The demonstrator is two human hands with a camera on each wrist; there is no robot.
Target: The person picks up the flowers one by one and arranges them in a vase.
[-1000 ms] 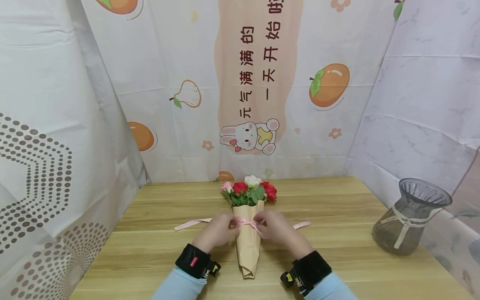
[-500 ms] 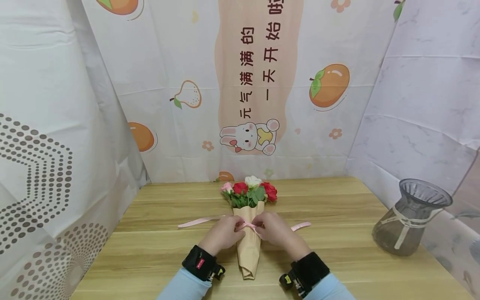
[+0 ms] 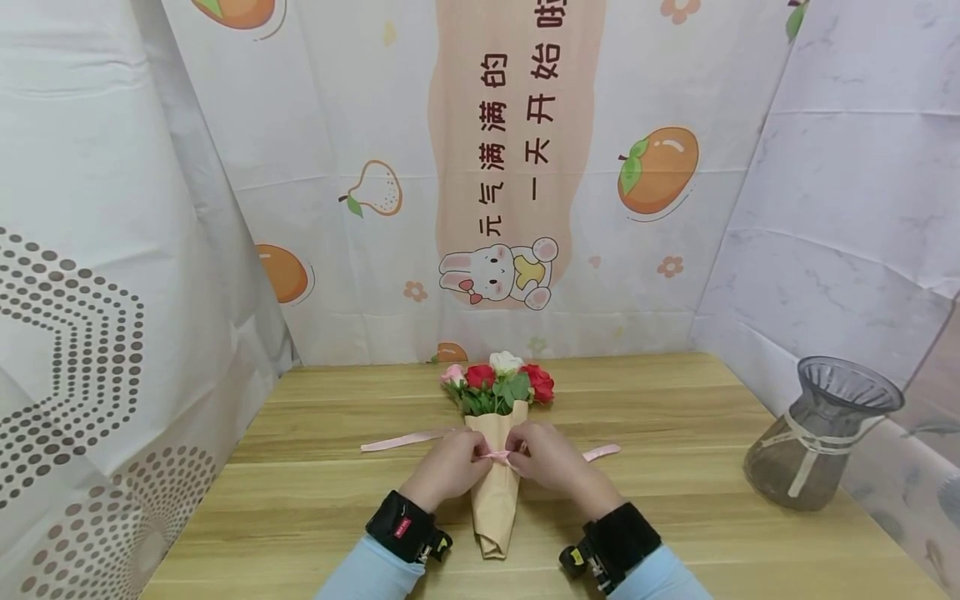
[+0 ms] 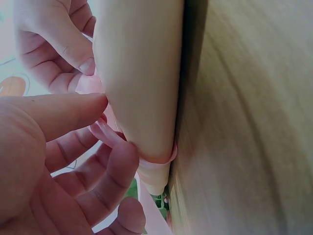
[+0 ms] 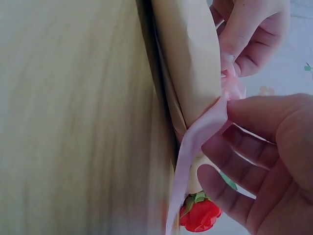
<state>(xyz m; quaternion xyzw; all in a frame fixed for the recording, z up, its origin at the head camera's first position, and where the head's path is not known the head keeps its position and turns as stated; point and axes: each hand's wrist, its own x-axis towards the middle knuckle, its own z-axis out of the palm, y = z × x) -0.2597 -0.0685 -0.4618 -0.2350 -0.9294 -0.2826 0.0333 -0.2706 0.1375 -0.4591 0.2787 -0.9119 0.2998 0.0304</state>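
Note:
A bouquet wrapped in brown kraft paper lies on the table, its red, white and pink roses toward the back. Pink ribbon circles the wrap at mid-length, with loose tails reaching out on both sides. My left hand pinches the ribbon at the front of the wrap; in the left wrist view a strand passes between its bent fingers. Close by on the right, my right hand pinches the ribbon between thumb and fingers, seen in the right wrist view. The fingers partly hide the crossing of the ribbon.
A smoky glass vase with cord tied round its neck stands at the table's right side. The wooden table ends at a printed cloth backdrop, with hanging cloths at left and right.
My left hand has shifted right, closer to the right hand, and the left ribbon tail has slid slightly right with it. The right hand has barely moved.

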